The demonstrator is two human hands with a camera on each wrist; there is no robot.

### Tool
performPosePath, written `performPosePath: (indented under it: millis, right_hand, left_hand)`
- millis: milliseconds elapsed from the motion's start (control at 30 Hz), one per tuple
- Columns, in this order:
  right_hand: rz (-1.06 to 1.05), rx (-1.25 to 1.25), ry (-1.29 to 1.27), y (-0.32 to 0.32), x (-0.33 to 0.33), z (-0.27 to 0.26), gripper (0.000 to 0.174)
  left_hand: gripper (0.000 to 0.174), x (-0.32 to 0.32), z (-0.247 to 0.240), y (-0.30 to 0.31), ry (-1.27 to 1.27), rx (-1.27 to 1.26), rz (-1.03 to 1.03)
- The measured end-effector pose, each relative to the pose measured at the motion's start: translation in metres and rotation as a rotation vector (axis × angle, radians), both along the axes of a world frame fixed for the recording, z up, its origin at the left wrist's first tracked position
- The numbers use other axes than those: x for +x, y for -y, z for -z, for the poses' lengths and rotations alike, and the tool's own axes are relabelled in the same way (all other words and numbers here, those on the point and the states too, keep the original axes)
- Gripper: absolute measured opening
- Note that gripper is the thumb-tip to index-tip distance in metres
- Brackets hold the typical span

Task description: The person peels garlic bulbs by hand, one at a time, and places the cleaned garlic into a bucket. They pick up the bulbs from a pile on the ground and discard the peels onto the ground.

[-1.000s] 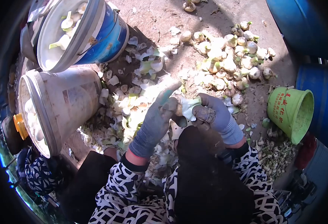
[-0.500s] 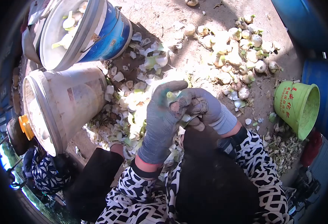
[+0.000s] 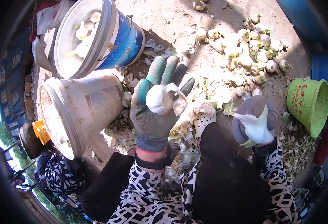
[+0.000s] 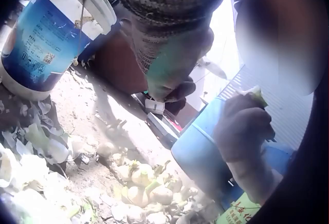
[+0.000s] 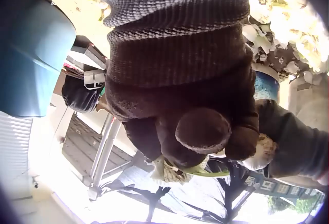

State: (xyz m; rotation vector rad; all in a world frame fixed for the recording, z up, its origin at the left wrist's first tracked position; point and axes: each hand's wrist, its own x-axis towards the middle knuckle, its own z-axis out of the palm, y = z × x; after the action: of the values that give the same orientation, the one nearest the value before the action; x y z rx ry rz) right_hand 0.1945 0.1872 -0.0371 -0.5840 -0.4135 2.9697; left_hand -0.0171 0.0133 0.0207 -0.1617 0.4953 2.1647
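Note:
My left hand (image 3: 154, 119), in a grey glove with green-stained fingers, is palm up with its fingers extended. A white garlic bulb (image 3: 158, 100) lies on it, and a loose flap of papery skin (image 3: 179, 104) stands at the bulb's right side by its brown root end. Off to the right, my gloved right hand (image 3: 238, 125) has curled fingers and pinches a large white piece of garlic skin (image 3: 256, 127) with a greenish end. In the right wrist view the curled fingers (image 5: 203, 131) hide most of that skin, and the bulb (image 5: 262, 152) shows beside the left hand.
A pile of unpeeled garlic (image 3: 246, 52) lies on the ground ahead. Two white-rimmed buckets, one blue (image 3: 128, 44) and one whitish (image 3: 93, 100), lean at the left with garlic inside. A green bucket (image 3: 298, 100) stands right, near small garlic (image 3: 298, 153). Peelings (image 3: 123, 138) cover the ground.
The hands were together on the garlic and have parted. The right hand has moved right with a piece of skin torn off; the left has turned palm up, its fingers straightened under the bulb.

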Motion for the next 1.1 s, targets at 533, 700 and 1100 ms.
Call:
performPosePath:
  millis: [533, 700, 1100]
  right_hand:
    - [-0.387, 1.900, -0.097, 0.031, -0.130, -0.049, 0.027]
    - [-0.464, 0.621, -0.097, 0.017, -0.087, -0.043, 0.019]
    - [-0.270, 1.561, 0.172, 0.031, -0.101, -0.001, 0.018]
  left_hand:
    - [0.057, -0.003, 0.044, 0.002, 0.207, 0.105, 0.033]
    - [0.053, -0.005, 0.050, 0.001, 0.194, -0.194, -0.053]
    - [0.053, 0.016, 0.056, -0.005, -0.439, -0.516, 0.235]
